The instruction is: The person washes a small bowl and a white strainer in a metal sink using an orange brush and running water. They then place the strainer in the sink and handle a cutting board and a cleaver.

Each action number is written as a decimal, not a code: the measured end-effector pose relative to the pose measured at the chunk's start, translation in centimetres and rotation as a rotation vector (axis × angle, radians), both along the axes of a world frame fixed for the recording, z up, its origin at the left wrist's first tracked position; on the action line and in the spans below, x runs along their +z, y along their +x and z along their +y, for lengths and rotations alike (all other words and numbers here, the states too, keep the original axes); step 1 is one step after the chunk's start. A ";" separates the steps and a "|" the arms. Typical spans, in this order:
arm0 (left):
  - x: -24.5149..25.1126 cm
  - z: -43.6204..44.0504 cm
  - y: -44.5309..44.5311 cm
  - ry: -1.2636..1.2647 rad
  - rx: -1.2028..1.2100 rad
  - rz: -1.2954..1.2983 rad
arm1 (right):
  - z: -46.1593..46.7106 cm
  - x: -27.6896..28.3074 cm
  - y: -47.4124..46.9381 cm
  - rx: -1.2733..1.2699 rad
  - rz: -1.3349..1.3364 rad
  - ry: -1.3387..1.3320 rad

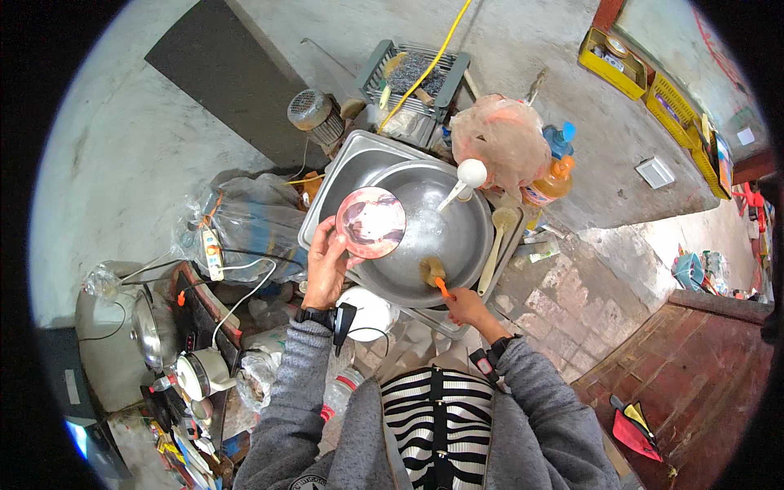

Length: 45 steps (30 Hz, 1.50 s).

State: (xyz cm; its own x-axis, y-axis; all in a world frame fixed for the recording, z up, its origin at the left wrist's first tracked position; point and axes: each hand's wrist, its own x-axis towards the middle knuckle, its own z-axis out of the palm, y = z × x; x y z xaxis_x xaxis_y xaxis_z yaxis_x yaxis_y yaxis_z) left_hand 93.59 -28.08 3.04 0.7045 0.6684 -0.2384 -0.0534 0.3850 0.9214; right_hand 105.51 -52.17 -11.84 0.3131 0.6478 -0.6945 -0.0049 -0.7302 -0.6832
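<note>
My left hand grips the rim of a small pinkish-red dish with dark stains on its face, tilted up over the left side of a large round metal basin. In my right hand is the orange handle of a scrub brush. Its tan bristle head is low inside the basin, apart from the dish. The basin sits in a rectangular stainless steel sink. A white tap or ladle-like fitting reaches over the basin's far rim. Along the sink's right edge lies a long pale-handled brush.
Behind the sink stand a dish rack, an electric motor and a pinkish plastic bag. Two pump bottles, one orange, are at the right. A white bucket is below; a power strip and kettle are left.
</note>
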 end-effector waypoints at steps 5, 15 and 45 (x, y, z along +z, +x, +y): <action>1.2 -0.4 -1.1 -0.085 -0.040 -0.100 | -0.8 -0.7 0.6 0.263 -0.410 -0.020; 1.7 -2.0 -0.2 0.022 -0.087 0.040 | 0.9 5.7 3.8 0.093 -0.685 0.274; 1.1 -5.2 4.5 0.508 -0.101 0.189 | 8.7 9.4 4.4 -0.066 -0.805 0.604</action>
